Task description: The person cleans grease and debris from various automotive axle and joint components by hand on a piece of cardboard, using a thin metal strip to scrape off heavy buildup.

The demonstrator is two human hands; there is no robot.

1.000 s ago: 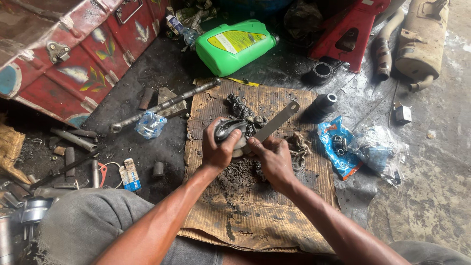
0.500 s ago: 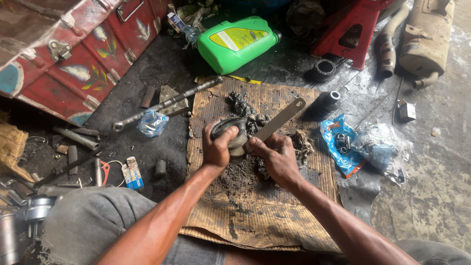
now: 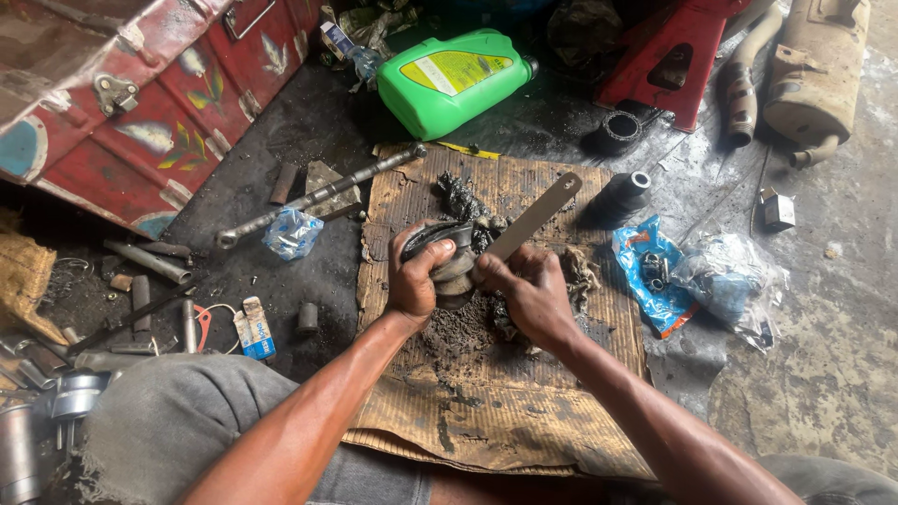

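At the middle of the grease-stained brown cardboard sheet (image 3: 524,411), both hands meet over one part. Left hand (image 3: 414,279): fingers curled tight around a dark, grease-caked round metal part (image 3: 447,251), which is lifted just off the cardboard. Right hand (image 3: 529,292): closed in a fist on the near end of a flat grey metal strip (image 3: 535,217); the strip's far end slants up toward the cardboard's far right corner, its near end pressed against the round part.

Black grease scrapings (image 3: 458,332) lie on the cardboard directly below the hands. More clumps sit near the cardboard's far edge.

Off the cardboard's far edge: green plastic oil jug (image 3: 449,79), lying on its side. Crossing the far left corner: long steel rod (image 3: 313,194). Just off the right edge: blue plastic bag of small parts (image 3: 655,271) and a black rubber sleeve (image 3: 622,192). Left of the cardboard: bare dark floor strip, then a red painted metal trunk (image 3: 140,103).

Near half of the cardboard lies open between the forearms.
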